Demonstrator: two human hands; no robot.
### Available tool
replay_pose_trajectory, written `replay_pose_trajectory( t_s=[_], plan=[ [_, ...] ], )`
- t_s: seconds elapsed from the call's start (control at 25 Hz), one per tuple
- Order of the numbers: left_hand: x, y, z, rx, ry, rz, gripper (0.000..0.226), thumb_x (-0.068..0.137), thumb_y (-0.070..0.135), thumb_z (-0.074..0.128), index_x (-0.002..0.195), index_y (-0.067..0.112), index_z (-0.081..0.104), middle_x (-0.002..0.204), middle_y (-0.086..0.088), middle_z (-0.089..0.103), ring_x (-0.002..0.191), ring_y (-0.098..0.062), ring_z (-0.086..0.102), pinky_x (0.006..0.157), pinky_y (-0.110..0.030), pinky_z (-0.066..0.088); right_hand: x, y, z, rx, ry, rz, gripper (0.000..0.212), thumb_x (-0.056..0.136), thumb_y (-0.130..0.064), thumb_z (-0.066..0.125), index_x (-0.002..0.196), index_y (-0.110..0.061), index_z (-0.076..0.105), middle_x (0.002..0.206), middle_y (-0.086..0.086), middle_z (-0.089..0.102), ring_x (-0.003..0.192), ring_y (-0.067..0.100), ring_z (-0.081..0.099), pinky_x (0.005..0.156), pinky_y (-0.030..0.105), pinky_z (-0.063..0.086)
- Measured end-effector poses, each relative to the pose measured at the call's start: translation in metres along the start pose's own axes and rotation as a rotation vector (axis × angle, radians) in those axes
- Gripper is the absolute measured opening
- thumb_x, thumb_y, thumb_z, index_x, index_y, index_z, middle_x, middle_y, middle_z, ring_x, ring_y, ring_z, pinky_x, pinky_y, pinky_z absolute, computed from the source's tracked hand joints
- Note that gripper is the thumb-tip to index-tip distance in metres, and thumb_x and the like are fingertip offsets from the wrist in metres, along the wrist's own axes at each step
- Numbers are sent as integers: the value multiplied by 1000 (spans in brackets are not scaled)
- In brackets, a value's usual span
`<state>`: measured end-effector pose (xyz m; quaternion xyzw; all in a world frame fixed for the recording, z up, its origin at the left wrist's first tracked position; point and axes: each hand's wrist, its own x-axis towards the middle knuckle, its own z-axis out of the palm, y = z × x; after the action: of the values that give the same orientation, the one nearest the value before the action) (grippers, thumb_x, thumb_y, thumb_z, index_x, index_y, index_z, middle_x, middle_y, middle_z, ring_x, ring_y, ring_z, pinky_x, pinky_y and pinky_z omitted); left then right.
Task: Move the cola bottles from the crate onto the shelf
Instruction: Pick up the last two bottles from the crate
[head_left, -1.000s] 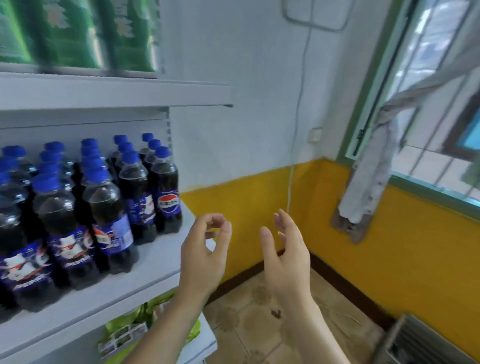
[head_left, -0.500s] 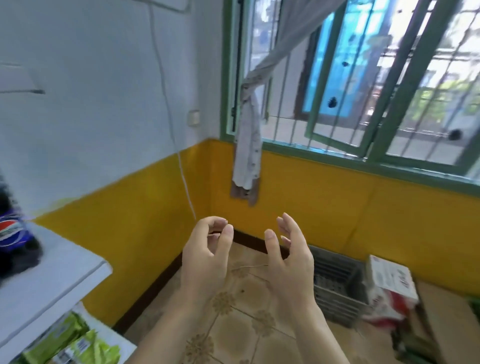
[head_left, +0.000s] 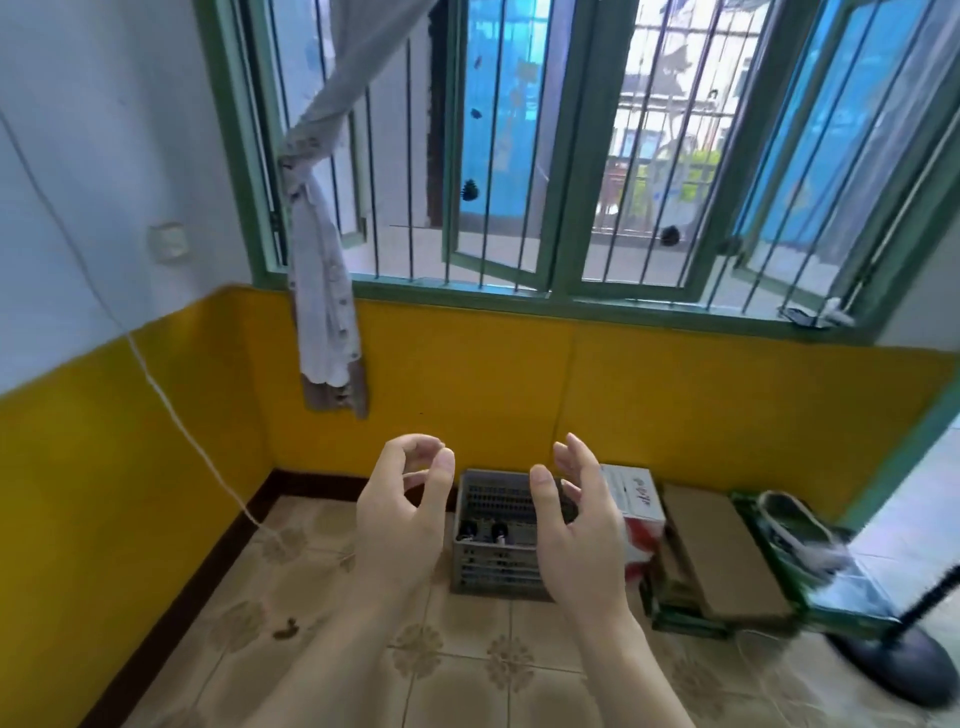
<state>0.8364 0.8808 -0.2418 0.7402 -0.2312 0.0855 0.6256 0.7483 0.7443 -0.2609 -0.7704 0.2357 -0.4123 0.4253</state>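
crate (head_left: 496, 540) sits beyond both empty hands' grip.

shelf gone, crate (head_left: 496, 540) now ahead

Both forearms reach forward from the bottom edge of the view, bare. The left hand (head_left: 402, 525) is raised with the fingers curled toward the thumb, holding nothing. The right hand (head_left: 579, 530) is beside it, apart, fingers loosely spread and also empty.
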Motion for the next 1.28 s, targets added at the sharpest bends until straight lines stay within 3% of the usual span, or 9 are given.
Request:
replay_pose_trajectory(
  t_s=[0.2,0.44,0.84,1.28],
  plan=[
    [11,-2,55,-40,-29,-7,42,84,68,45,109,36,57,107,21,64,103,-6,61,86,-28,55,29,38,-25,-8,34,19,58,96,-60,51,148,-36,42,140,-22,53,128,8,54,101,46,55],
    [41,-21,96,-61,-63,-34,36,86,67,47,106,39,57,105,23,64,103,-4,62,86,-29,55,71,68,-22,-6,39,51,60,94,-60,52,148,-33,44,138,-22,54,128,5,53,106,44,51],
    [156,-105,165,-97,-179,-118,22,92,56,52,108,41,55,106,23,63,102,4,59,83,-14,48,174,145,49,-67,-7,198,62,92,-70,48,146,-43,39,139,-19,55,127,8,54,101,46,55],
    [281,-192,253,-78,-311,-206,29,94,46,54,117,27,58,106,17,65,101,5,60,84,-15,47,301,226,117,-148,-31,313,59,96,-58,51,149,-34,43,141,-13,56,129,8,53,102,38,54]
  ],
)
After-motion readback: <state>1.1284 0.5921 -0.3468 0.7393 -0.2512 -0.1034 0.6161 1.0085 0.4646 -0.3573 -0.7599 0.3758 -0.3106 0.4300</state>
